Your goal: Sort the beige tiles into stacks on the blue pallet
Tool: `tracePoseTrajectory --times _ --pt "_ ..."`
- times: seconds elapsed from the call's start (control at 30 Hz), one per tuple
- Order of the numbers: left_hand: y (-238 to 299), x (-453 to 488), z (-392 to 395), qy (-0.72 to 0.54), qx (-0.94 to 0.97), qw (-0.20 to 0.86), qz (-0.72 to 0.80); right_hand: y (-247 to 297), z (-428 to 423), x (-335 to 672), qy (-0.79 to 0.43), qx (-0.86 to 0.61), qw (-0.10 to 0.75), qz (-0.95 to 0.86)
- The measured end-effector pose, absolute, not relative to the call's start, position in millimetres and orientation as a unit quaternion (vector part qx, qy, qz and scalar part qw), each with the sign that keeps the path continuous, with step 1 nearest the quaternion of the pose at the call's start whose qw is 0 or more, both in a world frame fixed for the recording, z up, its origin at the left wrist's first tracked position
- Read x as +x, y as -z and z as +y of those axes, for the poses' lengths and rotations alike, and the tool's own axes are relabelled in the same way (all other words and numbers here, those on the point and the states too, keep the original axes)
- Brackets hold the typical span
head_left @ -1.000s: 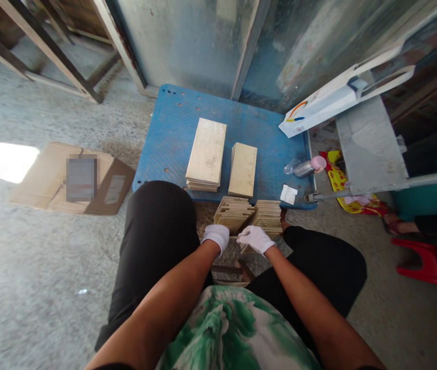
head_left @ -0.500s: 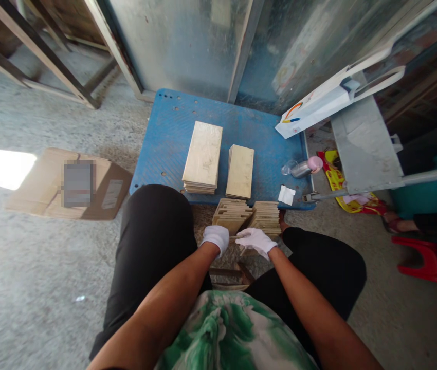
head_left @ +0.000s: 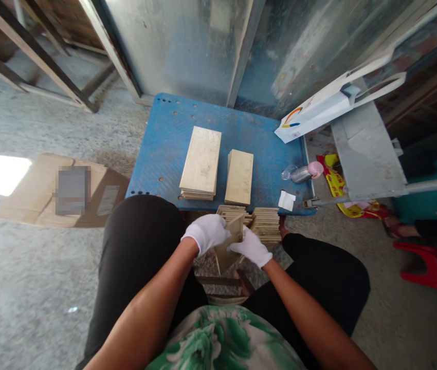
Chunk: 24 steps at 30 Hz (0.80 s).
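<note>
Tipped up since the earlier frame: thin board (head_left: 223,258), lower centre, our left hand (head_left: 207,235) and right hand (head_left: 253,248) grip clamped on it. Two stacks (head_left: 202,159) sit on the blue surface (head_left: 157,149), mid-frame; two piles (head_left: 266,226) below. Looks midway; we can't tell which are done.

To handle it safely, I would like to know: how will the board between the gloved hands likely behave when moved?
The board is probably stiff, because it looks flat between the left hand and right hand. Its thin edge suggests it is fairly light.
</note>
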<state>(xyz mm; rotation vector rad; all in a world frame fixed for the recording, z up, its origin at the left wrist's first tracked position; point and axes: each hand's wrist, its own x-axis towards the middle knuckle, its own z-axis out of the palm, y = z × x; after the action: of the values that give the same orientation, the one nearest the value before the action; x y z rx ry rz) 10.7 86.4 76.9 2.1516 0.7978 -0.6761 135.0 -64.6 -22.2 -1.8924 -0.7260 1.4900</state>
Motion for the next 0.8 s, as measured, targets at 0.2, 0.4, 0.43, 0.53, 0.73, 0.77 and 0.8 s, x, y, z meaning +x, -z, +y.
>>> tracePoseTrajectory --times 0.2,0.4,0.43,0.53,0.73,0.77,0.8 --pt "-88.8 6.3 100.7 0.199 0.769 0.442 0.416 -10.2 -54.2 129.1 -0.441 -0.797 0.266 -0.317" --pt "-89.5 9.3 101.7 0.150 0.757 0.446 0.453 -11.9 -59.1 110.9 -0.428 -0.814 0.152 -0.362" --pt "-89.0 9.6 101.2 0.148 0.756 0.447 0.455 -10.3 -59.4 108.9 -0.425 -0.815 0.150 -0.364" --pt "-85.8 9.0 99.9 0.139 0.747 0.461 0.459 -6.6 -58.9 107.4 -0.403 -0.822 0.153 -0.372" --pt "-77.2 5.8 100.1 0.090 0.706 0.529 0.462 -8.2 -54.2 113.3 -0.322 -0.836 0.154 -0.416" --pt "-77.7 6.0 100.5 0.083 0.696 0.540 0.465 -9.9 -52.8 113.4 -0.308 -0.840 0.154 -0.420" --pt "-79.1 6.4 101.1 0.074 0.688 0.549 0.468 -11.8 -51.0 113.0 -0.297 -0.844 0.154 -0.419"
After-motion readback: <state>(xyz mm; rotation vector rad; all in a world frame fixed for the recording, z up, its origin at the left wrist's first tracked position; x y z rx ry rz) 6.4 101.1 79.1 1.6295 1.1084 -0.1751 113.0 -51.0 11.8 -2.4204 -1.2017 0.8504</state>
